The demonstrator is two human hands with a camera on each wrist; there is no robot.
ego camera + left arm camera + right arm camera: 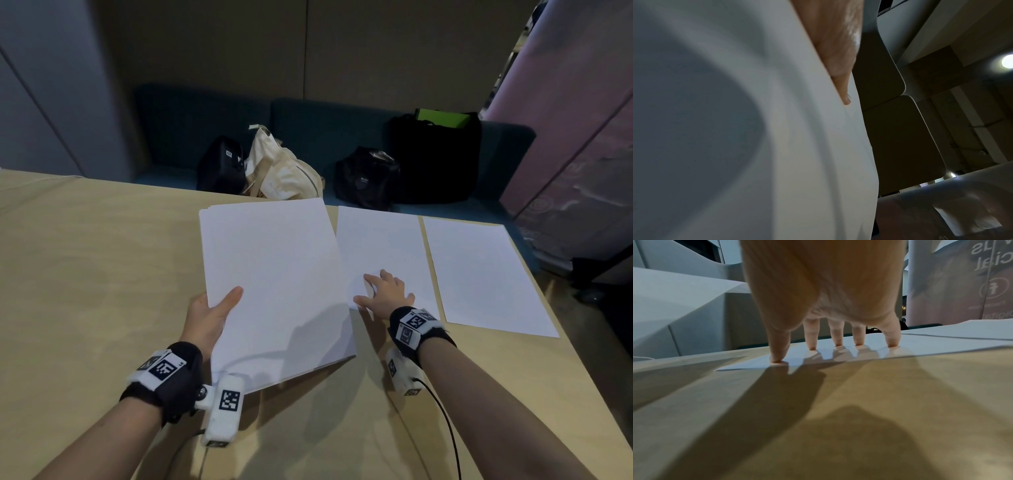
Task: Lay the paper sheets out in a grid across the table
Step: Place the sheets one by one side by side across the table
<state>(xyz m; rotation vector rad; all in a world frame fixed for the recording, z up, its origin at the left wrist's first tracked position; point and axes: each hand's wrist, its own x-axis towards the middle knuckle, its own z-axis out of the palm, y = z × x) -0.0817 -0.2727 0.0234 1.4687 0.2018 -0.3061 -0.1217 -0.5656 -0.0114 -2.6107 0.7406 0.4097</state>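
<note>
My left hand grips a stack of white paper sheets by its left edge, thumb on top, holding it above the tan table. The stack fills the left wrist view, with the thumb lying on it. Two single sheets lie flat at the table's far right: a middle sheet and a right sheet. My right hand presses spread, straight fingers on the near left corner of the middle sheet; the fingertips touch the paper.
Beyond the table's far edge runs a dark teal bench with a cream tote, black bags and a big black bag. A pinkish panel stands at the right. Bare tabletop lies near and to the left.
</note>
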